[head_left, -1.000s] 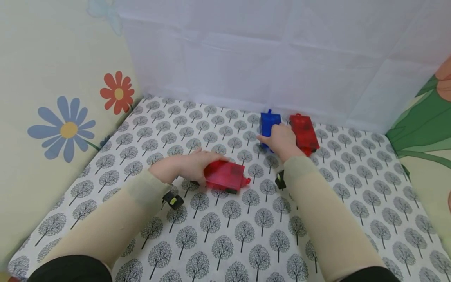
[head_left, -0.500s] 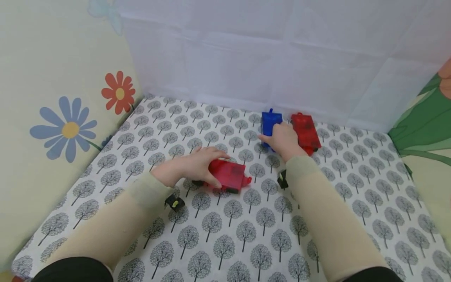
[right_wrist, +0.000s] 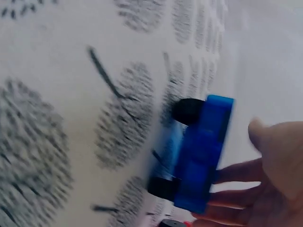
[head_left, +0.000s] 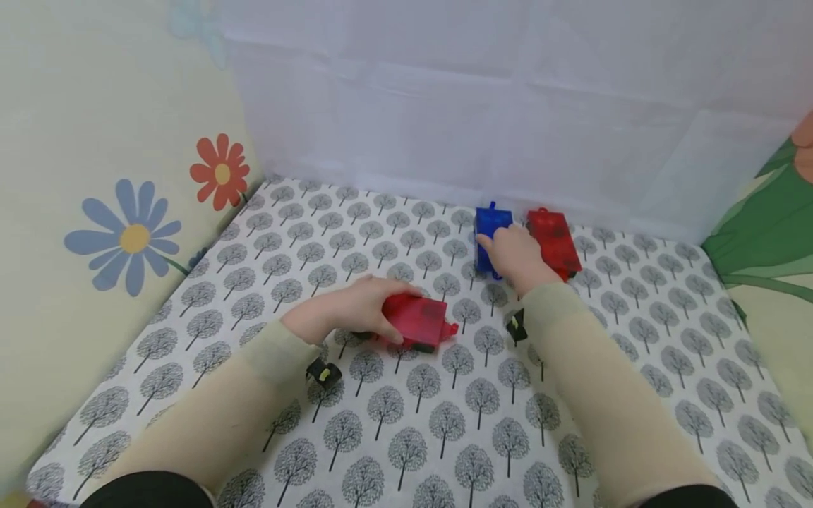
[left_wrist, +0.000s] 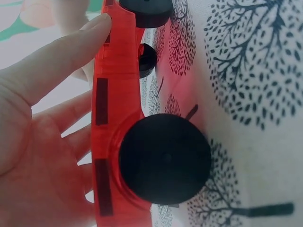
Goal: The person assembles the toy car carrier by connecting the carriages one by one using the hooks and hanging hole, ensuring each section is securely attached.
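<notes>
Thumb and fingers of the left hand [head_left: 357,307] are gripping the near red wagon [head_left: 419,321] from opposite sides at the frame's centre, likely steadying it. Upper right of centre, the right hand [head_left: 517,258] is holding its thumb clear of the blue wagon [head_left: 489,224], straight fingers lying along its right flank, seemingly guiding more than clutching; the far red wagon [head_left: 555,240] is standing just beside.

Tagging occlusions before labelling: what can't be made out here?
Head: left part of the nearer red translucent toy vehicle, covered by the left grip.
Left wrist: both ends of that vehicle, cut off by the top and bottom edges.
Right wrist: some fingertips of the right grip, hidden behind the blue translucent toy vehicle.
Right wrist: a black round part, cut off by the bottom edge.
</notes>
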The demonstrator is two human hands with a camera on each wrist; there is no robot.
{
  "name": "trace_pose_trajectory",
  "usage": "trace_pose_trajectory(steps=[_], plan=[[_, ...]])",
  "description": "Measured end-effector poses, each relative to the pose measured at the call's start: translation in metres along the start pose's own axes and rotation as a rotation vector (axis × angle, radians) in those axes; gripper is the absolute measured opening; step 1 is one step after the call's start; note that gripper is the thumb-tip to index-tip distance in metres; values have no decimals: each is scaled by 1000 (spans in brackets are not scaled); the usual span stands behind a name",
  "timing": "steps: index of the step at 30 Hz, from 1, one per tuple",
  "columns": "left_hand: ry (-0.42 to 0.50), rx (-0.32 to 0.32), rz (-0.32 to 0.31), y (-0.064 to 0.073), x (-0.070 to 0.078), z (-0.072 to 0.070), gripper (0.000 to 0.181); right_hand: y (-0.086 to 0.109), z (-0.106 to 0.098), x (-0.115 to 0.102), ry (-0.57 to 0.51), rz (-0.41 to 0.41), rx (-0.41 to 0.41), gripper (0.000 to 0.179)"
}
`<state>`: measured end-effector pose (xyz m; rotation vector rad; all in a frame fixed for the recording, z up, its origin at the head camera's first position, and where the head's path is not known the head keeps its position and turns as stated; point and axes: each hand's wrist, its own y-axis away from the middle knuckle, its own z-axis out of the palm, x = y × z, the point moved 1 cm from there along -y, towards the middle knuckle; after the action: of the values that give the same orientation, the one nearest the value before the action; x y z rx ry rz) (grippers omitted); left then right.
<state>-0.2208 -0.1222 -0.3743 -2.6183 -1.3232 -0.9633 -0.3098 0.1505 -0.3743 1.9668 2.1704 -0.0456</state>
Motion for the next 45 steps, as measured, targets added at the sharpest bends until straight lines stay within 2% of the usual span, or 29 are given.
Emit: trace_pose_trajectory(steps=[4, 7, 11, 15, 18, 20, 26, 31, 40, 45], plan=[[11, -11, -17, -1, 0, 0, 84, 0, -12, 9, 28, -60, -59, 38], [7, -17, -27, -1, 0, -1, 84, -1, -17, 17, 61, -121, -82, 37], [4, -21, -35, -1, 0, -2, 85, -2, -19, 26, 73, -182, -73, 52], [9, -24, -31, -1, 1, -3, 85, -1, -20, 31, 99, -249, -50, 85], [6, -23, -24, -1, 1, -4, 86, -1, -21, 31, 151, -313, -38, 106], [2, -23, -27, 0, 1, -5, 86, -2, -20, 31, 206, -371, -46, 112], [10, -26, -32, 0, 2, -4, 84, -6, -17, 30, 420, -548, -36, 113], [46, -37, -25, -1, 3, -2, 84, -4, -17, 32, 497, -629, -33, 107], [28, -51, -18, -3, 8, -4, 85, -4, -18, 33, 575, -696, -16, 102], [18, -50, -6, -6, 8, -3, 85, -4, -18, 31, 595, -703, 19, 99]])
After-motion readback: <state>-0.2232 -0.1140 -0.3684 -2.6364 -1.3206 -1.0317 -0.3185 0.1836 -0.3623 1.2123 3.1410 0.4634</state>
